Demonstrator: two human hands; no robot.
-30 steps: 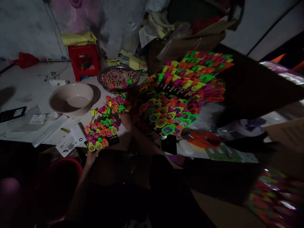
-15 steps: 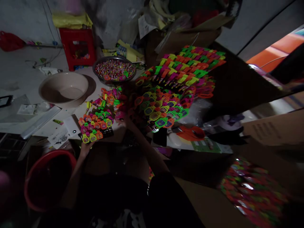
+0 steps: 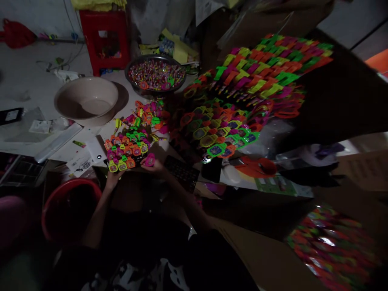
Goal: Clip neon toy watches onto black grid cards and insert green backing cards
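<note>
My left hand grips the near edge of a black display card covered with rows of bright toy watches. Its fingers are partly hidden under the card. At the card's right end, my right hand pinches a pink toy watch. Just beyond the card lies a loose pile of toy watches in orange, green, yellow and pink. To the right, filled watch cards stand in a large colourful stack.
A beige basin and a metal bowl of small colourful pieces stand behind. A red stool is at the back. Below left is a red bucket. Black cards and orange scissors lie right.
My right hand has come from the loose pile toward me, to the card's right end, with a pink toy watch now visible in it. The camera view has shifted; my left hand still holds the card.
</note>
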